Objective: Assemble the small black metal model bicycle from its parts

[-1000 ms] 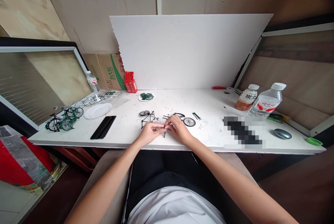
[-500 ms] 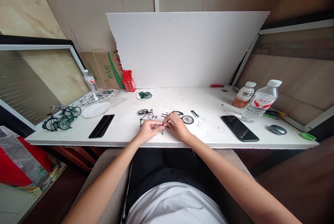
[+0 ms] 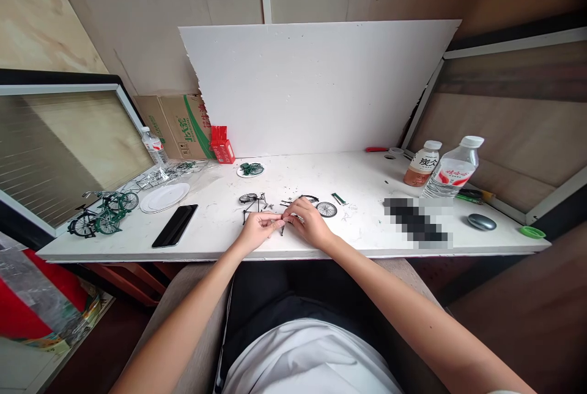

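Observation:
My left hand (image 3: pixel 257 232) and my right hand (image 3: pixel 309 223) meet fingertip to fingertip just above the front of the white table. Pinched between them is a small dark model bicycle part (image 3: pixel 282 230); its thin end pokes out below, and the fingers cover the rest. Just beyond my left hand lies a partly built black model bicycle (image 3: pixel 259 199), with one wheel visible. A spoked black wheel (image 3: pixel 327 209) rests to the right of my right hand. Behind it is a narrow green part (image 3: pixel 339 199).
Assembled green and black model bicycles (image 3: pixel 110 213) stand at the left, near white plates (image 3: pixel 166 197) and a phone (image 3: pixel 175 226). A small plate (image 3: pixel 241 172) holds green parts at the back. Bottles (image 3: pixel 452 170), a mouse (image 3: pixel 481 222) and a green cap (image 3: pixel 532 232) are on the right.
The whole view has shifted slightly, so things appear a little further left. Both hands keep the same pinch on the small part.

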A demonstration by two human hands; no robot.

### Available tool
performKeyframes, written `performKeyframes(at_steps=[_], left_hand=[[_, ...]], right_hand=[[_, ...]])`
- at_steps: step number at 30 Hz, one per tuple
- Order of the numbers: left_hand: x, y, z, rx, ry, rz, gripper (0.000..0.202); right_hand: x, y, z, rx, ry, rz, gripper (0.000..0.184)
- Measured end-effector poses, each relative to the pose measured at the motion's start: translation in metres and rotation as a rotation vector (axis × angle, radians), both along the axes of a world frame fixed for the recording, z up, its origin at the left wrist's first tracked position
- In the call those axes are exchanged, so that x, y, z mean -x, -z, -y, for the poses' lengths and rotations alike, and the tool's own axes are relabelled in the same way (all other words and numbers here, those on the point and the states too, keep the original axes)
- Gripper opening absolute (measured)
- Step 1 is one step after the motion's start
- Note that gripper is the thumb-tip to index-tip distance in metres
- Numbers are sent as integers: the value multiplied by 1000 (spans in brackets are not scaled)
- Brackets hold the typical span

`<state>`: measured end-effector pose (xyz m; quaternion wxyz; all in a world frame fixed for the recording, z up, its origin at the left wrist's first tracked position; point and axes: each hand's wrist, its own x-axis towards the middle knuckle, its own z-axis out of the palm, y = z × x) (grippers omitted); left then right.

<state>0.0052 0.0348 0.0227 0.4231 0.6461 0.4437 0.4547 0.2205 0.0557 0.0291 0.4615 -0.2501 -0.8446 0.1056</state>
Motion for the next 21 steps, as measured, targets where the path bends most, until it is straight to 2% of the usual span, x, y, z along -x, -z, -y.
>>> performKeyframes(at_steps=[4,11,21], left_hand=[[-1,-3,1,18,-38,7,58],[-2,-5,3,-45,-8,4,48],[0,-7,2,-4,-36,35,47]], right_hand=[[1,0,1,-15,19,13,14],[2,4,-1,-76,54,64,16],[2,4,0,-120,60,104,23]])
